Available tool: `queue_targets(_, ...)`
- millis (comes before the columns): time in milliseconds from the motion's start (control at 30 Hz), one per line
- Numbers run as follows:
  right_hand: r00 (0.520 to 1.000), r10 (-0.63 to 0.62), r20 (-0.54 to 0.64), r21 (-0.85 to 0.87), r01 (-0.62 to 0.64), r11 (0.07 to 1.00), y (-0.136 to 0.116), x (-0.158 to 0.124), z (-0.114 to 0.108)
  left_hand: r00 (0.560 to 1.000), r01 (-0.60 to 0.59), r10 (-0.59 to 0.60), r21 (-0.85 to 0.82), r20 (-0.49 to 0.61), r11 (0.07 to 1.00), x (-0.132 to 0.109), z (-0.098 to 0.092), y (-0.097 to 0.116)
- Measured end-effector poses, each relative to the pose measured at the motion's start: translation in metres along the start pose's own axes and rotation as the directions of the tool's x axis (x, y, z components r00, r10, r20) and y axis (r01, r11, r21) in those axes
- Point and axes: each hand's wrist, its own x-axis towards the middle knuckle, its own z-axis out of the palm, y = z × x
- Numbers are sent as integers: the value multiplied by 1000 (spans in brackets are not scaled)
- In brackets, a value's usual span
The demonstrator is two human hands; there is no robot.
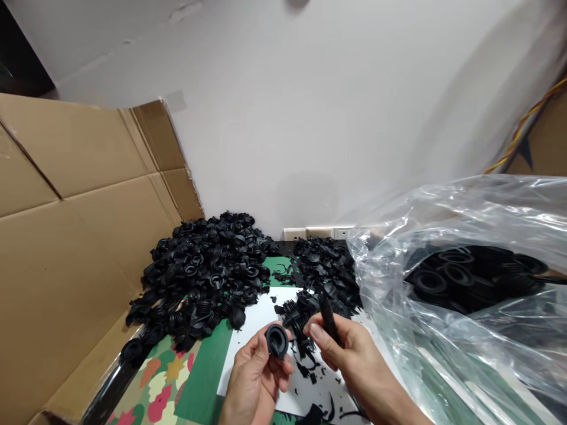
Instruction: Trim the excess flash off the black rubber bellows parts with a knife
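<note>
My left hand [259, 372] is closed around a round black rubber boot [277, 341], its open ringed end tilted up toward me. To its right, my right hand [341, 348] grips a dark, slender, pen-like tool [328, 316]; its working tip does not show clearly. The two hands are close together but apart. Beneath them lies a white sheet [248, 330] strewn with black rubber scraps [305, 360]. A big heap of similar ribbed black boots [212, 265] rises beyond my left hand.
A second heap of black pieces [328, 265] lies by the wall sockets [319, 234]. Clear plastic bag [390, 260] at right holds more black rings [458, 274]. Tall cardboard [88, 236] walls the left side. A green board [204, 375] and patterned cover [155, 383] lie under the work.
</note>
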Motion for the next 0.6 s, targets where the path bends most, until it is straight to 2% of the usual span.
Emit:
queue_targets(133,991,-19,133,-6,20,1000,-3,-4,11,999,-7,7,0,44,1000,2,0,-4)
queue_targets(267,989,-102,103,-191,121,974,1,-7,22,998,-17,16,2,68,1000,4,1,-8)
queue_targets(333,977,-194,87,-284,211,935,6,-8,24,998,-37,36,23,48,999,5,1,-8)
queue_targets(467,892,-427,150,-370,451,812,14,-8,24,998,-48,48,6,-38,999,5,1,-7)
queue_targets(533,853,-468,229,-389,521,760,18,-8,24,996,1,-4,-43,-85,999,3,2,-8)
queue_targets(600,841,-457,291,-402,541,739,21,-7,23,993,42,-51,-81,-110,996,0,4,-8)
